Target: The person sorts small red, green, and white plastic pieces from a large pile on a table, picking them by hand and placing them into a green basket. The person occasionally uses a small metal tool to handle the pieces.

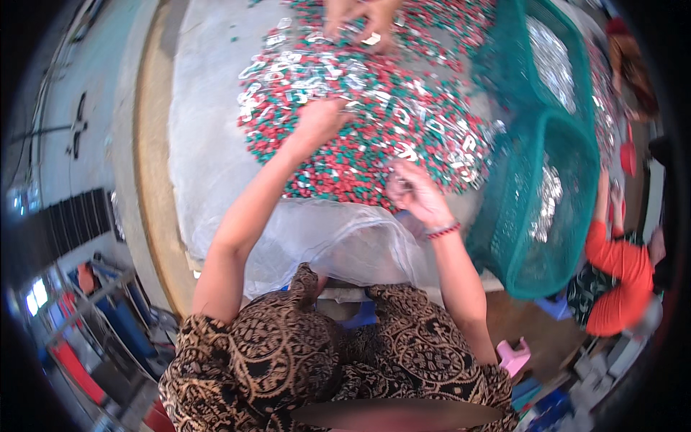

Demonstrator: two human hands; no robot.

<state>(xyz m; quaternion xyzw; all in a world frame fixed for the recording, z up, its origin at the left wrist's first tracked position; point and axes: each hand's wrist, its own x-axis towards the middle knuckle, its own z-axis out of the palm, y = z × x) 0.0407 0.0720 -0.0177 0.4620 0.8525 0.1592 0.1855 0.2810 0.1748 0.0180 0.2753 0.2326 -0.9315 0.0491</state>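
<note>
Spreading across most of the view was a wide round counter [209, 144] under a pale plastic sheet, its near edge draped with a loose clear plastic bag [338, 241]. Heaped on the far half lay a big pile of small red, green and silver pieces [374, 122], too small to tell apart singly. Just right of the pile stood two green mesh baskets [540, 180], nested at a tilt, with silvery pieces showing through the mesh.

A person in an orange top [619, 277] sat beyond the baskets at the right edge, and another person's hands [360, 21] worked at the far side of the pile.

The left hand [317, 119] lay palm down on the near left part of the pile, fingers spread flat among the pieces and not visibly closed on anything. The right hand [414, 194], with a red bracelet [443, 231] at the wrist, hovered at the pile's near edge, fingers curled in as if pinching something small; whether they actually held a piece I could not tell.

As a judgement only: a broad sweep of the left hand could push pieces off the pile's loose near edge, past the bag's mouth and over the counter's rim. A careless elbow could also knock the tilted baskets, which looked poorly balanced.
</note>
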